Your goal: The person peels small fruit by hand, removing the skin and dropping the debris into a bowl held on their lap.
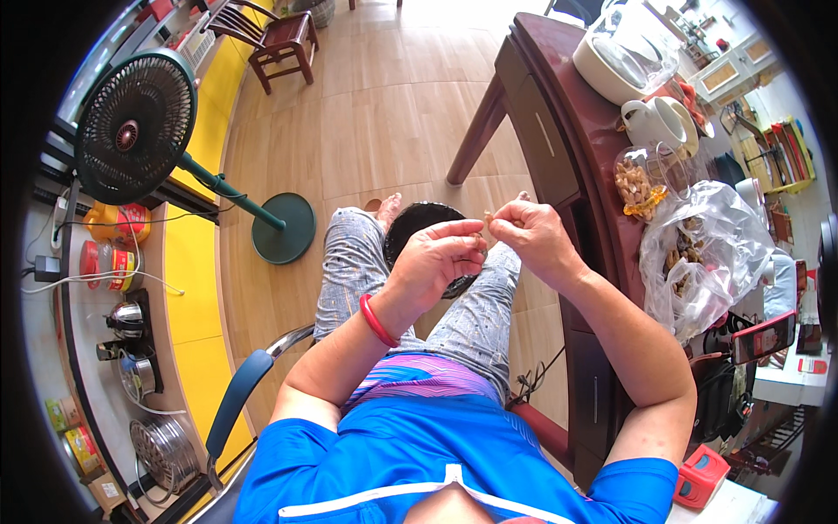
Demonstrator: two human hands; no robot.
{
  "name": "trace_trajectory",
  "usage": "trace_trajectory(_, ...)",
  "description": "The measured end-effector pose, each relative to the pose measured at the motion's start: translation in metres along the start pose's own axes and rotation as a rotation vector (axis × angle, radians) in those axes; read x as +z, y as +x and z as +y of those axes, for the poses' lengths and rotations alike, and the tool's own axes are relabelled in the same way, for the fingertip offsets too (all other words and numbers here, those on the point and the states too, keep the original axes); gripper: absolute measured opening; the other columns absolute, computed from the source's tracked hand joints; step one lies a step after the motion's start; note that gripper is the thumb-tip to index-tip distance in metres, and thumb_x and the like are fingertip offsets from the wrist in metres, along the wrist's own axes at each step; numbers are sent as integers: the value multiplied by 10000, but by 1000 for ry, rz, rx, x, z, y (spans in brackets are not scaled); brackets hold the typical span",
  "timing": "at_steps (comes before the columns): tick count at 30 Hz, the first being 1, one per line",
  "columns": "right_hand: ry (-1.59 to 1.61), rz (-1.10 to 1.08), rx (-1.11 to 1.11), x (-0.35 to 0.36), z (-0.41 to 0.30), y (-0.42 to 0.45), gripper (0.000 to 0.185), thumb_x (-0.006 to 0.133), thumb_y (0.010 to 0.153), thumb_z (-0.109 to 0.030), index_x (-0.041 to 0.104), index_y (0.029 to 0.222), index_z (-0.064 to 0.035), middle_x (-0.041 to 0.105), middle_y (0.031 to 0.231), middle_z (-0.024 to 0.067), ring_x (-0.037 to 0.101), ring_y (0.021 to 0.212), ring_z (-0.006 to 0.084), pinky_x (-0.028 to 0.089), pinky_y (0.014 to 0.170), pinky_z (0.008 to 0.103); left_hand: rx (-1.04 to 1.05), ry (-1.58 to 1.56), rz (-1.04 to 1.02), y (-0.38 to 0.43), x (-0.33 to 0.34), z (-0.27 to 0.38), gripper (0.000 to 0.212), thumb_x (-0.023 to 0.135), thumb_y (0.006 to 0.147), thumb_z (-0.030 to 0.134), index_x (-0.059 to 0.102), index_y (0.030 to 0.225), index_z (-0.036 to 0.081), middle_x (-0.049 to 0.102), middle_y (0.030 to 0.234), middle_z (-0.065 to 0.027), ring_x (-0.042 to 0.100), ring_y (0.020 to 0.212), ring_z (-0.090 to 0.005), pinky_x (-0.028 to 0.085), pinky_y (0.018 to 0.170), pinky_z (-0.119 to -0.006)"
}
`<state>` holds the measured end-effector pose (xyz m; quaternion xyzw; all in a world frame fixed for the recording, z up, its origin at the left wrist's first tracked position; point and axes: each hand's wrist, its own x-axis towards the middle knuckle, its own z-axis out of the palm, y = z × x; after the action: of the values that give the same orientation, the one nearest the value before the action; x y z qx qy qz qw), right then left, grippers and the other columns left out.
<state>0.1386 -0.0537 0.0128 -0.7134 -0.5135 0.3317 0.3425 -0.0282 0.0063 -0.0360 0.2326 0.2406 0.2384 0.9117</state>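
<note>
Over the person's lap, my left hand [437, 259] has its fingers curled around something small and brownish, probably a peanut or its shell. My right hand [529, 230] pinches a small tan piece [488, 219] between thumb and fingertips, very near the left fingertips. Beneath both hands, between the knees, stands a bin with a black liner [419, 226]. At the right, on the dark red wooden table, a clear plastic bag [704, 262] holds brown unshelled peanuts [682, 259]. Beyond it a clear jar [634, 180] contains pale shelled-looking pieces.
A green pedestal fan [281, 228] stands on the wood floor at left, beside yellow cabinets [193, 281]. The table [599, 141] also bears a white mug [655, 121] and a lidded white container [615, 69]. A phone [765, 337] is at the right. A wooden chair [281, 39] stands farther off.
</note>
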Motion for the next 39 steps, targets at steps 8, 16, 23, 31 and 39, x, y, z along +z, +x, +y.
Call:
trace_trajectory(8, 21, -8, 25, 1, 8, 2, 193, 606, 817, -142, 654, 847, 43, 644, 688, 75, 574, 634, 86, 466, 611, 237, -77, -271, 2, 19, -45, 2, 243, 476, 912, 213, 608, 939, 11, 636, 869, -128, 617, 761, -235, 513, 709, -351)
trace_trajectory(16, 58, 19, -16, 4, 14, 3, 162, 618, 849, -122, 641, 888, 34, 563, 715, 0, 523, 703, 56, 433, 643, 201, -45, -285, 105, 19, -37, 7, 308, 453, 933, 254, 595, 944, -20, 632, 931, -171, 627, 850, -284, 517, 768, -380)
trace_trajectory(23, 7, 8, 1, 4, 10, 3, 170, 603, 852, -129, 646, 906, 27, 581, 745, 17, 521, 718, 65, 440, 665, 222, -43, -284, 47, 14, -40, 9, 327, 447, 938, 262, 589, 969, -31, 623, 967, -178, 619, 894, -297, 509, 814, -396)
trace_trajectory(31, -77, -109, -35, 3, 16, -2, 216, 593, 866, -175, 651, 926, 24, 641, 758, 75, 583, 736, 117, 470, 693, 274, -18, -313, -8, 17, -27, 14, 357, 475, 938, 284, 586, 1035, -42, 599, 1082, -200, 534, 1071, -336, 407, 971, -419)
trace_trajectory(39, -289, -149, -210, 3, -6, -7, 213, 550, 798, -201, 658, 799, -17, 626, 771, 207, 622, 776, 349, 484, 728, 426, 115, -30, -293, 34, 67, 60, 477, 398, 962, 369, 566, 1092, -57, 605, 1088, -166, 559, 1040, -262, 413, 965, -379)
